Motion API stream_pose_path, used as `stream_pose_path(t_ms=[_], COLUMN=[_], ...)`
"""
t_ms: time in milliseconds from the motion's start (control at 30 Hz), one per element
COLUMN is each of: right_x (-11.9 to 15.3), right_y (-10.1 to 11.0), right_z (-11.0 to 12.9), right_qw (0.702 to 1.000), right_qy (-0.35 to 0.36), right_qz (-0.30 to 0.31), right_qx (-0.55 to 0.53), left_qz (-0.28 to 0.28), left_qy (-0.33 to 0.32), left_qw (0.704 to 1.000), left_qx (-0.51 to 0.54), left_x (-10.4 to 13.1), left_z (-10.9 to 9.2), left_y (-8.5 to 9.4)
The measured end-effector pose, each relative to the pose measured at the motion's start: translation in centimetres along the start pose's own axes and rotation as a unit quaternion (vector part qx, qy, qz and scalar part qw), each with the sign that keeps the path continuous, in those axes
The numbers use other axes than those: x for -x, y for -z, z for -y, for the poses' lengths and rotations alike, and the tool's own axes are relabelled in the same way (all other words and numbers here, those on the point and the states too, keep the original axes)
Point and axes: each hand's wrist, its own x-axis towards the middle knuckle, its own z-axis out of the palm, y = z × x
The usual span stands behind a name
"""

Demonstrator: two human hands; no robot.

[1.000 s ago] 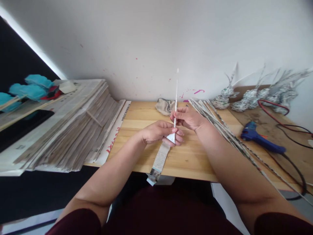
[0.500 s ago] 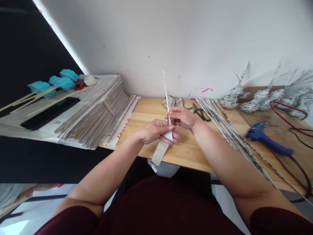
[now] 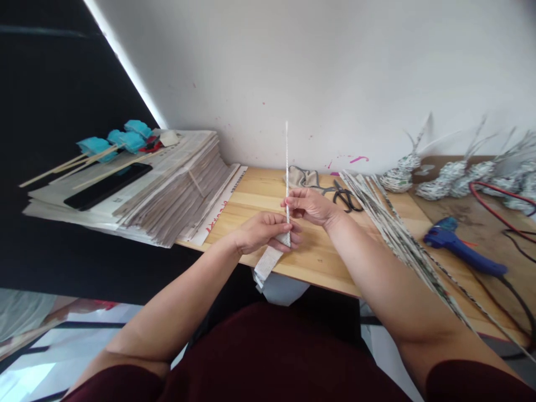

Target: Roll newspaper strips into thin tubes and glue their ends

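Note:
A thin rolled newspaper tube stands nearly upright between my two hands. Its lower end runs into a flat newspaper strip, which hangs toward the table's front edge. My left hand pinches the bottom of the tube, where the strip wraps on, with the thumb on top and fingers beneath. Just above, my right hand is closed on the tube between thumb and fingertips. Part of the strip is hidden in my left fingers.
On the left stands a newspaper stack with a black phone and blue pieces on sticks. Black-handled pliers, paper tubes, a blue glue gun and woven paper shapes lie to the right.
The tube has tilted from leaning left to nearly vertical. The strip's hanging end has swung slightly left. The camera view has shifted a little, while both hands keep their hold.

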Motion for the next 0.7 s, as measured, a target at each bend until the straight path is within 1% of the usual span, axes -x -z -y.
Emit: stream_pose_path(t_ms=[67,133,167,300,333,500,567,633,700], right_x=[-0.1,-0.1,0.0,0.2,0.2,-0.5,-0.5,-0.4,-0.2], right_y=[-0.2,-0.2,-0.2,0.2,0.2,-0.3,-0.5,-0.5,-0.4], right_z=[0.0,0.0,0.1,0.1,0.1,-0.5,-0.5,-0.4,-0.3], right_qw=[0.999,0.999,0.999,0.999,0.999,1.0,1.0,1.0,0.998], right_qy=[0.008,0.007,0.003,-0.017,-0.015,-0.001,-0.005,-0.014,-0.021], right_qz=[-0.035,-0.046,-0.035,0.041,0.045,0.0,-0.006,0.012,0.049], right_qx=[-0.004,-0.004,-0.003,0.008,0.011,0.002,-0.002,-0.001,0.012], left_qz=[-0.014,-0.025,-0.03,-0.043,-0.045,-0.054,-0.058,-0.06,-0.06], left_qy=[0.0,0.001,0.001,0.011,0.013,0.012,0.015,0.02,0.025], left_qw=[1.0,1.0,1.0,0.999,0.999,0.998,0.998,0.998,0.998], left_qx=[-0.006,-0.006,-0.003,0.014,0.017,0.001,0.001,0.008,0.015], left_x=[0.2,0.4,0.5,0.8,0.9,1.0,1.1,1.1,1.2], left_z=[0.1,0.3,0.3,0.8,0.9,1.5,1.4,1.2,1.1], left_y=[-0.2,-0.5,-0.6,-0.8,-0.9,-1.0,-0.9,-0.7,-0.6])
